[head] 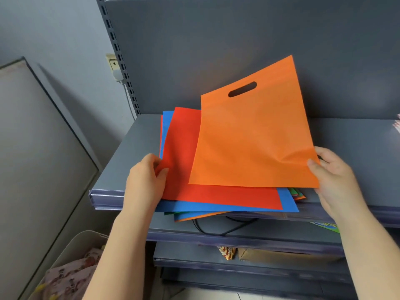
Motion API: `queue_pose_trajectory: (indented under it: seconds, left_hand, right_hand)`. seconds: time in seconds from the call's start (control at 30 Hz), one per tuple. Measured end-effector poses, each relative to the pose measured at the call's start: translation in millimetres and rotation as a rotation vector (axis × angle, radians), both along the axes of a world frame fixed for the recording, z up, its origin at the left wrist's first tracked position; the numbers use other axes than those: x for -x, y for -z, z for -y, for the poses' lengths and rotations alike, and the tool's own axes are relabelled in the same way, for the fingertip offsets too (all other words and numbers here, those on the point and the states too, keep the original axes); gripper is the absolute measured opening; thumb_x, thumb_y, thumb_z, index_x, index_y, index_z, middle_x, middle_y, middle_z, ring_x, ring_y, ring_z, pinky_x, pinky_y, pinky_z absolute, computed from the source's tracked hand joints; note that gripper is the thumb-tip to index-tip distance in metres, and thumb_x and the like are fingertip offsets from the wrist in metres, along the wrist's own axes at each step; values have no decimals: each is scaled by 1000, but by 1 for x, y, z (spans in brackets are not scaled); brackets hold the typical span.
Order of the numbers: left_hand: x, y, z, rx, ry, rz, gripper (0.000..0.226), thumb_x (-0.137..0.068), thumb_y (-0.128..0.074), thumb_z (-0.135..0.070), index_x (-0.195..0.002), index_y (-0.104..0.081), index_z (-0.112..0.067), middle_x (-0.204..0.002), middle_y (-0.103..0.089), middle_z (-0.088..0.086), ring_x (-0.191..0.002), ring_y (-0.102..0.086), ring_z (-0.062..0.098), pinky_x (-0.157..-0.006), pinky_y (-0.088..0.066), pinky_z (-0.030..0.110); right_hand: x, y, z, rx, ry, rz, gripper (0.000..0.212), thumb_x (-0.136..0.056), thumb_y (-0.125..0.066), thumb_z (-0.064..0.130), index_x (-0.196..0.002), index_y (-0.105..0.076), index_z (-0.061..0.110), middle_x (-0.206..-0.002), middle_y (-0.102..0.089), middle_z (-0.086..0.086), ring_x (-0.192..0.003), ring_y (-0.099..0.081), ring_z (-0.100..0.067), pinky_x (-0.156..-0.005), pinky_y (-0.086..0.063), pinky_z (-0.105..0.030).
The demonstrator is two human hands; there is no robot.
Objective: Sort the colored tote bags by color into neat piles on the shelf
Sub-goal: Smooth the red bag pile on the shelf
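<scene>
The left hand (147,176) has its grip pinched on the near left edge of the red bag (179,148), which tops a mixed stack with a blue bag (216,207) under it on the shelf (121,156). To the right, the orange bag (253,135) is tilted up off the stack, handle slot away from the person. The right hand (333,169) has its grip clamped on that bag's near right corner, so bare shelf to the right looks like the nearer spot for an orange pile.

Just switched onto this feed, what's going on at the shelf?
A person is sorting tote bags. The right hand pinches the corner of an orange bag, lifted off the mixed stack. The left hand grips the red bag topping that stack, with a blue bag beneath. No sorted piles show yet on the shelf.
</scene>
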State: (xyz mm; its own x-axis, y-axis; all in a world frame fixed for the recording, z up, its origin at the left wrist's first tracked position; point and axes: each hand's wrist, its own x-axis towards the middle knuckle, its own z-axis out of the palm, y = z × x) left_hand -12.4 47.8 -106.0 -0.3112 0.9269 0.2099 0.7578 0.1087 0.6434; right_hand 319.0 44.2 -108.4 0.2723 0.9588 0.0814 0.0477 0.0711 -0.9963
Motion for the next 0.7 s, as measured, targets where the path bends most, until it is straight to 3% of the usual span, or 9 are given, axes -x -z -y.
queue_pose_trajectory:
  seconds: [0.1,0.2,0.27,0.37,0.5,0.7]
  left_hand:
    - [-3,-1,9,-141,3,60,6,-92,-56,-10,-90,-55,-15,-65,-56,-1,-57,-47,8,-52,-32,17]
    - [-2,-5,26,-292,-29,228,18,-92,-56,-7,-84,-51,-23,-53,-54,5,-42,-36,8,-40,-27,13]
    - [1,-9,39,-372,-62,317,21,-93,-56,-8,-81,-51,-25,-51,-52,-2,-38,-32,6,-37,-23,11]
    - [5,-11,63,-442,-159,405,18,-93,-57,-13,-80,-55,-25,-49,-53,-7,-44,-34,5,-41,-25,12]
    - [8,-9,108,-510,-278,555,15,-93,-58,-21,-81,-60,-31,-65,-62,-9,-59,-50,9,-60,-41,28]
    - [14,-12,200,-682,-402,678,22,-94,-57,-21,-81,-63,-39,-69,-67,-14,-57,-55,1,-49,-45,18]
  right_hand:
    - [2,-3,2,-17,-24,-93,29,-99,-45,8,-99,-64,30,-93,-73,7,-82,-68,-3,-64,-54,-15]
    - [2,-6,7,-34,-48,-196,28,-99,-45,10,-103,-64,29,-96,-74,6,-85,-69,-4,-64,-54,-16]
    - [4,-8,11,-41,-67,-252,30,-99,-44,10,-102,-66,30,-98,-73,4,-87,-69,-6,-64,-55,-17]
    - [8,-12,21,-55,-124,-324,34,-99,-44,8,-100,-69,30,-100,-73,2,-88,-69,-8,-65,-55,-18]
    - [24,-16,38,-56,-217,-373,30,-99,-43,8,-106,-66,27,-100,-73,3,-88,-69,-8,-67,-56,-20]
    - [67,-20,74,-38,-413,-401,30,-99,-42,8,-108,-63,27,-102,-72,1,-91,-68,-12,-74,-58,-28]
